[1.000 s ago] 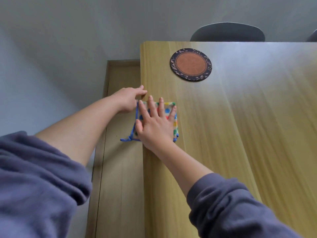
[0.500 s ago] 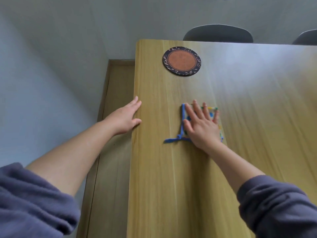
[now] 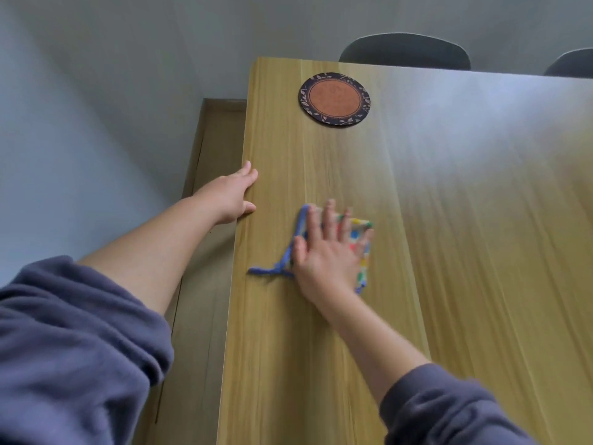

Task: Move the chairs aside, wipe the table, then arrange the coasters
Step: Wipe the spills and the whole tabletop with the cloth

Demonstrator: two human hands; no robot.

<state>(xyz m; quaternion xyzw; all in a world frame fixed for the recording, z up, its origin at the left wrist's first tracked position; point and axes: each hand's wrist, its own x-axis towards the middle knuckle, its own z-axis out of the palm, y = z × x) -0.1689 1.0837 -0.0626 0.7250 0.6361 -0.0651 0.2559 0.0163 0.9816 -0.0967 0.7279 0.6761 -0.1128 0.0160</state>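
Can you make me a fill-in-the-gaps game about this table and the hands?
The coaster on the table is ____ in shape.
The right hand presses flat on the spotty cloth, whose border is ____.
The left hand touches the table's ____ edge.
Past the far edge, ____ grey chair backs show.
Missing words: round; blue; left; two.

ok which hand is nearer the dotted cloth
Right. The right hand lies flat on the dotted cloth, pressing it to the table; the left hand rests at the table's left edge, clear of the cloth.
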